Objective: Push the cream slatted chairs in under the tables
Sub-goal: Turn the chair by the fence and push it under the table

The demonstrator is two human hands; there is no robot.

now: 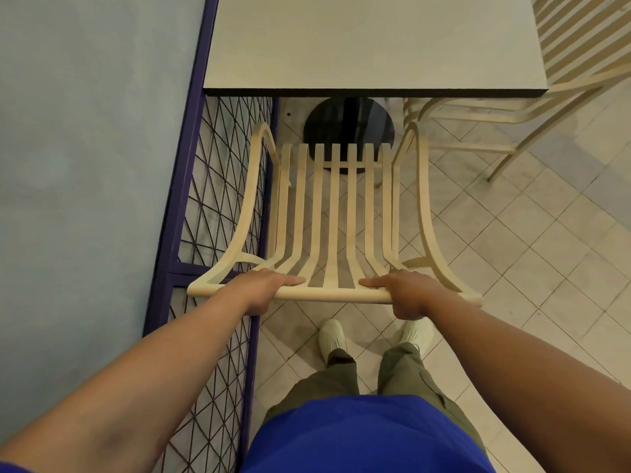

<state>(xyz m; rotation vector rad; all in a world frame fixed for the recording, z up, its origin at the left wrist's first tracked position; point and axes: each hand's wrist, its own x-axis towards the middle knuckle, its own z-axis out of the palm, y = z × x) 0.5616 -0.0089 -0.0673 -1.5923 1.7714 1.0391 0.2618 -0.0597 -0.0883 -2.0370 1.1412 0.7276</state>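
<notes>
Cream slatted chair sat at centre of frame, seen from above & behind, its seat front just short of the table edge in the upper half; not yet under the tabletop. Chair's top rail ran across mid-frame, w/ both hands on it.

Left hand gripped the rail left of centre: fingers lay over the top, pointing right, thumb tucked under, closed around the rail. Right hand gripped the rail right of centre, fingers pointing left over the top, also wrapped closed on it. Hands well apart, w/ three slats between them.

Table was grey-topped w/ dark edge; its round black base showed on the floor below the edge, just beyond the chair's seat front. Second cream chair stood at upper right, beside the table, its legs reaching down-right of the table corner.

Left of frame: blue-grey wall & a purple metal frame w/ wire mesh, just beside the chair's left armrest; can't tell if touching.

Bottom of frame: blue shirt, olive trousers, two white shoes on pale tiled floor, standing right behind the chair.
</notes>
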